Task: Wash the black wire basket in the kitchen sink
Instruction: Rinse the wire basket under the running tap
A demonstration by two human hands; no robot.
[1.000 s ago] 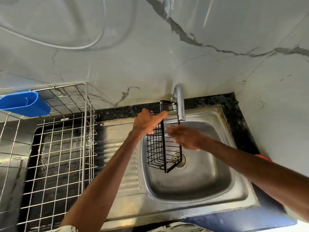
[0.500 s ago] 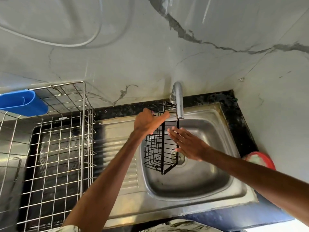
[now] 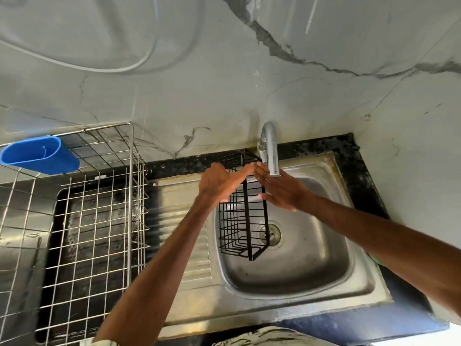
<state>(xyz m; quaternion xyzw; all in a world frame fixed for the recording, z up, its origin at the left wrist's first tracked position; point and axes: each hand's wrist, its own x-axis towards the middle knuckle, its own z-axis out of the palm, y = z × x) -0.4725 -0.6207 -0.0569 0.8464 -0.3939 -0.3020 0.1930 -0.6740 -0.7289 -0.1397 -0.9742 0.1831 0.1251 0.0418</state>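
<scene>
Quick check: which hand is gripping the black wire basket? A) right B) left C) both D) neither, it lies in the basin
B: the left hand grips the black wire basket by its top above the sink; the right hand is flat, fingers straight, at its side.

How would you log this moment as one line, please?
left hand: holds black wire basket over sink | right hand: open, flat against basket | faucet: above hands, water flow unclear
</scene>
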